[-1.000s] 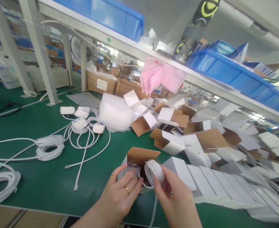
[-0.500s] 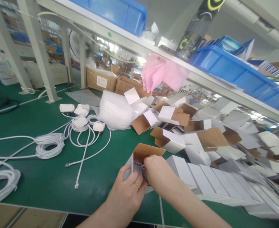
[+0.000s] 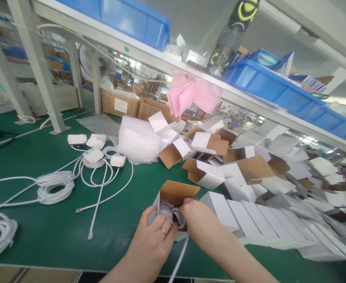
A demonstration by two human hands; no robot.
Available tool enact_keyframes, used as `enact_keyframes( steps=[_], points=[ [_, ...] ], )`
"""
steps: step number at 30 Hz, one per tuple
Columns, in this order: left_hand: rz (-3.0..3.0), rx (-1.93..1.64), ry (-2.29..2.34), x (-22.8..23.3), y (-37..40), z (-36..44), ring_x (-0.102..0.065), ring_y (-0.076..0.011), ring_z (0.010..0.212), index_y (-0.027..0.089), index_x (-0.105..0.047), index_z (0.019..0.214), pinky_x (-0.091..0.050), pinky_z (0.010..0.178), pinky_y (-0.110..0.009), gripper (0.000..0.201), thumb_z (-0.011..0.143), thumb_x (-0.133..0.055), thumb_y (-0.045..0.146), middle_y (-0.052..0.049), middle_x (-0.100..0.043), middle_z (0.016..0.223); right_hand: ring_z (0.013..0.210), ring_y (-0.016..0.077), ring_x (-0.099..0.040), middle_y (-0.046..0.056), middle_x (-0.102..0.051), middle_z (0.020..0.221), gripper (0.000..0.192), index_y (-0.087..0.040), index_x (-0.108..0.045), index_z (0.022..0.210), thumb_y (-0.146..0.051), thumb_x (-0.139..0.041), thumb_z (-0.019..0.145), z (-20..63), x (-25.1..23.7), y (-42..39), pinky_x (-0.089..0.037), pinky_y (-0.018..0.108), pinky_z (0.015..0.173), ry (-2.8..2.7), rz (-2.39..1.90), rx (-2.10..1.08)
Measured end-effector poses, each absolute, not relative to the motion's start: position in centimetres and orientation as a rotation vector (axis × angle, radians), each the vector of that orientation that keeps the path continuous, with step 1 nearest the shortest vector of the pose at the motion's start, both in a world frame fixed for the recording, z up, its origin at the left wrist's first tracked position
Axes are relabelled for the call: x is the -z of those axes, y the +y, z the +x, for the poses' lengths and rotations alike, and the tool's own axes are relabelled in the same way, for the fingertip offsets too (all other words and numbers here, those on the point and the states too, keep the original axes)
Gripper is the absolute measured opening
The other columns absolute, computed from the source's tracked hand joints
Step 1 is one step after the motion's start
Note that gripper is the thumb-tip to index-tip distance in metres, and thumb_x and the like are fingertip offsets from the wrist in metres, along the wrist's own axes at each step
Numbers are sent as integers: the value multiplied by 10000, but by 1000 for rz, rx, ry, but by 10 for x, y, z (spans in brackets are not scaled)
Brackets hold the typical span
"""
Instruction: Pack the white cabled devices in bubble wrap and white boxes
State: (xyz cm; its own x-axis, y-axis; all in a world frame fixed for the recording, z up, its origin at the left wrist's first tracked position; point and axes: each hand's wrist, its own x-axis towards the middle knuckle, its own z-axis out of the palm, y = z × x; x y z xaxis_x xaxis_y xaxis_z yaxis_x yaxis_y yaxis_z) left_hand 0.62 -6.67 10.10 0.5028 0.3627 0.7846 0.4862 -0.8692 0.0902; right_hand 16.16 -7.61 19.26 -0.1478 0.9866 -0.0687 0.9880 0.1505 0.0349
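Note:
An open white cardboard box (image 3: pixel 177 192), brown inside, stands on the green table with its lid flap raised at the back. Inside it a coiled grey cable (image 3: pixel 177 218) shows, partly covered by my fingers. My left hand (image 3: pixel 153 239), with a ring on one finger, is closed over the box's left and front edge, its fingertips against the coil. At the right side of the box my right hand (image 3: pixel 198 218) is closed with curled fingers; what they pinch is hidden. A white cable (image 3: pixel 179 259) runs from under the box toward the table's front edge.
Closed white boxes (image 3: pixel 249 220) stand in a row on the right, with a heap of open boxes (image 3: pixel 208 173) behind. Coiled white cables (image 3: pixel 56 186) lie left, near a bubble-wrap stack (image 3: pixel 139 139). A shelf above holds blue bins (image 3: pixel 273 86); pink sheets (image 3: pixel 187 94) hang from it.
The view has shifted slightly. More of the coiled cable now shows inside the box, between my hands. The white cable in front of the box has swung and shows larger.

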Motion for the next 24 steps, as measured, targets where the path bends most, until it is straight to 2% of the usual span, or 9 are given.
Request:
enact_keyframes(
  steps=[3, 5, 8, 11, 14, 16, 20, 22, 24],
  points=[
    [-2595, 1384, -710, -97, -68, 2, -585, -165, 846, 129, -679, 1129, -266, 1152, -428, 380, 1083, -302, 132, -26, -685, 881, 793, 173, -704, 64, -704, 951, 409, -214, -748, 998, 54, -529, 781, 172, -202, -103, -528, 239, 695, 2446, 1952, 42],
    [-2582, 1446, -674, -93, -70, 0, -600, -168, 886, 120, -683, 1123, -254, 1180, -431, 388, 1089, -298, 144, -41, -704, 918, 854, 196, -703, 61, -696, 1019, 556, -251, -682, 1217, 2, -541, 742, 173, -194, -122, -544, 251, 708, 2644, 1870, 25],
    [-2575, 1458, -688, -89, -70, -1, -592, -157, 842, 139, -693, 1062, -246, 1184, -412, 412, 1100, -284, 169, -21, -687, 853, 683, 183, -665, 40, -671, 811, 368, -218, -713, 1035, -43, -524, 772, 172, -174, -141, -508, 234, 578, 2909, 1765, -95],
    [-2582, 1436, -715, -88, -70, -1, -582, -154, 814, 138, -697, 1057, -231, 1178, -412, 396, 1095, -305, 182, -15, -670, 814, 546, 134, -596, 10, -623, 683, 247, -215, -681, 810, -114, -487, 924, 178, -174, -148, -466, 214, 510, 3040, 2137, -39],
    [-2583, 1425, -713, -90, -70, -1, -593, -155, 816, 138, -706, 1065, -244, 1164, -414, 417, 1084, -289, 144, -28, -696, 838, 504, 118, -606, 5, -675, 719, 222, -224, -672, 775, -335, -607, 956, 191, -199, -143, -487, 198, 467, 2822, 2902, 410],
    [-2551, 1423, -731, -92, -72, 0, -625, -161, 904, 144, -708, 1098, -248, 1170, -399, 392, 1071, -318, 130, -62, -744, 983, 527, 152, -673, 18, -707, 710, 241, -220, -705, 798, -430, -657, 908, 196, -214, -133, -550, 214, 491, 2699, 3093, 680],
    [-2491, 1379, -677, -95, -76, 7, -591, -198, 1225, 81, -649, 1264, -185, 1244, -408, 333, 1028, -416, 114, -117, -696, 1313, 681, 217, -747, 54, -750, 754, 238, -211, -737, 795, -398, -620, 884, 189, -222, -109, -613, 287, 635, 2824, 2854, 558],
    [-2507, 1376, -637, -92, -76, 12, -624, -192, 1173, 62, -638, 1267, -146, 1272, -450, 331, 1011, -433, 101, -113, -720, 1257, 711, 210, -735, 55, -756, 782, 237, -211, -740, 801, -348, -577, 905, 180, -216, -99, -584, 289, 657, 2869, 2739, 405],
    [-2540, 1372, -640, -86, -74, 17, -667, -174, 1055, 91, -654, 1239, -110, 1286, -490, 312, 1002, -451, 104, -80, -752, 1136, 778, 212, -735, 67, -775, 854, 238, -200, -751, 860, -332, -561, 915, 171, -208, -90, -569, 295, 714, 2888, 2671, 495]
  ],
)
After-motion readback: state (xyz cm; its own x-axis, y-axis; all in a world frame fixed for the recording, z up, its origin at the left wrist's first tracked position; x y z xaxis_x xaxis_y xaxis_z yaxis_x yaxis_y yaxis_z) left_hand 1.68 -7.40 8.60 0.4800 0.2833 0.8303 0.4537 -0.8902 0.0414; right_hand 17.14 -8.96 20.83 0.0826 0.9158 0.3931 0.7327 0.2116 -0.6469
